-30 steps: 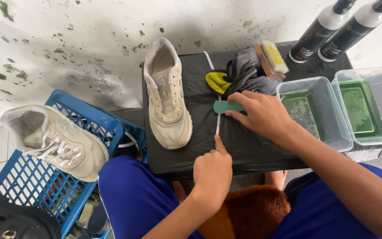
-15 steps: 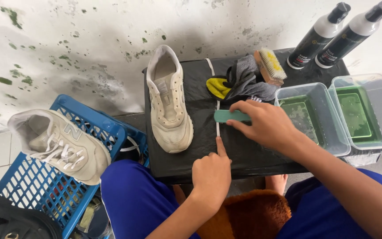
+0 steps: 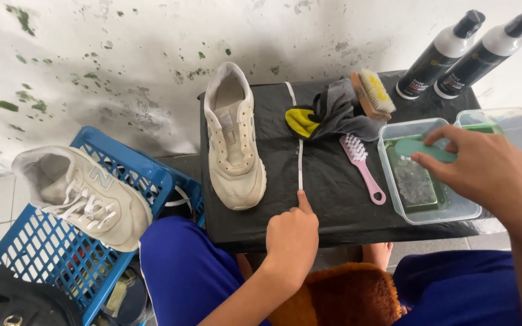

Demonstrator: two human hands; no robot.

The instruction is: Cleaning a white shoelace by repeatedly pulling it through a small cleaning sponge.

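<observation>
A thin white shoelace (image 3: 300, 158) lies flat and straight on the black surface (image 3: 333, 199), just beside the laceless cream shoe (image 3: 233, 140). Its near end is pinned under a fingertip. A small green brush (image 3: 424, 148) is held tilted over the clear tub of water (image 3: 421, 208).

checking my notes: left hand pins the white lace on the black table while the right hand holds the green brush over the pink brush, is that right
Not quite. In the head view the right hand holds the green brush over the clear tub of water, not over the pink brush, which lies on the black table left of the tub. The left hand does pin the white lace with a fingertip.
</observation>
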